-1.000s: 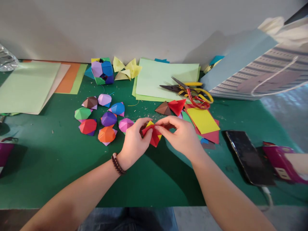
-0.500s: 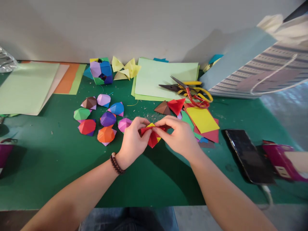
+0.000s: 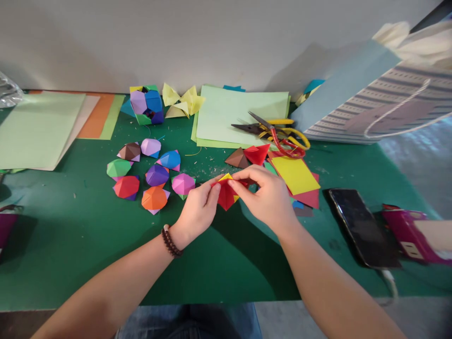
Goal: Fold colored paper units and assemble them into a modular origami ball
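Note:
Between both hands, above the green table, is a red and yellow folded paper piece (image 3: 226,197). My left hand (image 3: 198,207) pinches its left side between thumb and fingers. On the other side my right hand (image 3: 266,197) is closed with thumb and forefinger at the upper edge. A yellow tip shows at the top of the piece; its back is hidden. Left of my left hand lies a pink folded paper unit (image 3: 183,184), with an orange one (image 3: 154,197), a purple one (image 3: 157,174) and several more grouped around. Brown (image 3: 238,159) and red (image 3: 257,154) folded pieces rest beyond my right hand.
Scissors and pliers (image 3: 278,134) lie on pale green sheets (image 3: 226,110). Yellow paper (image 3: 295,175) is stacked at right, near a phone (image 3: 360,226) with a cable. A paper bag (image 3: 374,99) stands back right. Large sheets (image 3: 38,127) lie left; a multicoloured paper ball (image 3: 146,104) sits behind.
My left fingers have flattened and shifted along the red and yellow piece, so more of its red face shows. The piece has risen slightly. Both hands keep hold of it.

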Demonstrator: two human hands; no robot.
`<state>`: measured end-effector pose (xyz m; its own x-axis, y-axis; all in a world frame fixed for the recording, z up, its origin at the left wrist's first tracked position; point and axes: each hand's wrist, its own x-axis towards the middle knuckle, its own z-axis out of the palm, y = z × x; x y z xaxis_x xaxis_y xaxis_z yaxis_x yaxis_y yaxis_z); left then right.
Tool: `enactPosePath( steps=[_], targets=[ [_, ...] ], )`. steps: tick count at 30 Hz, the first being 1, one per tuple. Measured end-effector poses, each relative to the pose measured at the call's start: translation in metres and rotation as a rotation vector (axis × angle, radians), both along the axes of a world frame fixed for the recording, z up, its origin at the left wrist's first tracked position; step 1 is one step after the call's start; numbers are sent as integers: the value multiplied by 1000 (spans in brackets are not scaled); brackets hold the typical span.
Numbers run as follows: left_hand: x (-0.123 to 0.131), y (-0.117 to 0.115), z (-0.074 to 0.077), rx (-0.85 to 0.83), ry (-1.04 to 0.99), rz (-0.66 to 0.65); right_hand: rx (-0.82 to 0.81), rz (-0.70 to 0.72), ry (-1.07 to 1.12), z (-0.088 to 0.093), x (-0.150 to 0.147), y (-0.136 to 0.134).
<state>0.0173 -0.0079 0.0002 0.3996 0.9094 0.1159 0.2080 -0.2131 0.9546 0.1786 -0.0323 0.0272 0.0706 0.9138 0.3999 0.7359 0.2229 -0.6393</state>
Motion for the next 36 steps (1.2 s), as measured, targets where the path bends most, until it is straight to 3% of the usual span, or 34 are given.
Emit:
enactPosePath(
  steps=[18, 25, 32, 36],
  targets=[
    [-5, 0, 4, 212, 130, 38, -52, 9, 26, 2, -1, -1],
    [-5, -2, 6, -7, -102, 61, -96, -65, 106, 1, 2, 0],
    [-3, 1, 4, 59, -42, 121, -37, -37, 78, 4, -2, -2],
    [-4, 4, 1, 30, -52, 121, -102, 1, 66, 3, -2, -2]
  ],
)
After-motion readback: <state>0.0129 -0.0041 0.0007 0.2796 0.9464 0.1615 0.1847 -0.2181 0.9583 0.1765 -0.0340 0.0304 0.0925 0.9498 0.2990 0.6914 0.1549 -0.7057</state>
